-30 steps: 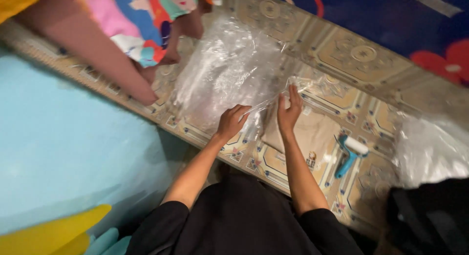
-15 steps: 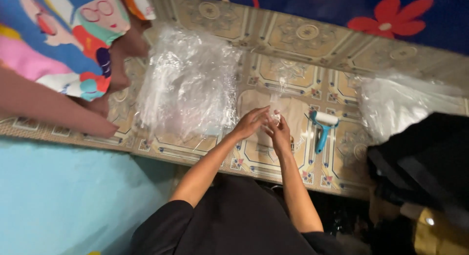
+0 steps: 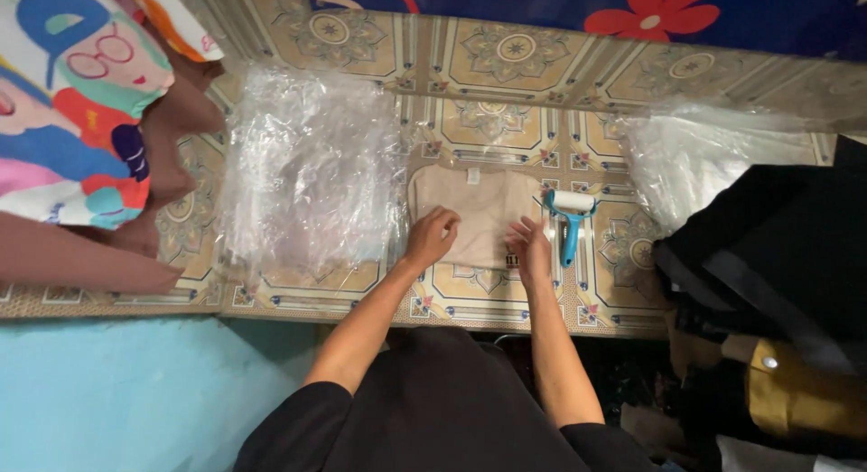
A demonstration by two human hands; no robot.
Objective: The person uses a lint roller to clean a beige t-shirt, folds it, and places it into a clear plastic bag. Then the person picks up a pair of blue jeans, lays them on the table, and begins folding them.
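Both hands, left hand [image 3: 432,237] and right hand [image 3: 531,252], press flat on the folded beige garment [image 3: 477,210], fingers spread, gripping nothing; best smoothed evenly outward toward the worktop [image 3: 506,93] edges.

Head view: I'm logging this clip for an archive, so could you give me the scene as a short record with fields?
surface: patterned floor mat
left hand: resting on the near left edge of the bagged garment
right hand: resting on its near right corner
bagged garment: beige, folded flat, in a clear bag
lint roller: blue handle, white roll, lying just right of the garment
left of garment: pile of clear plastic bags
right of garment: second bag pile
nearby: another person in colourful clothing, upper left
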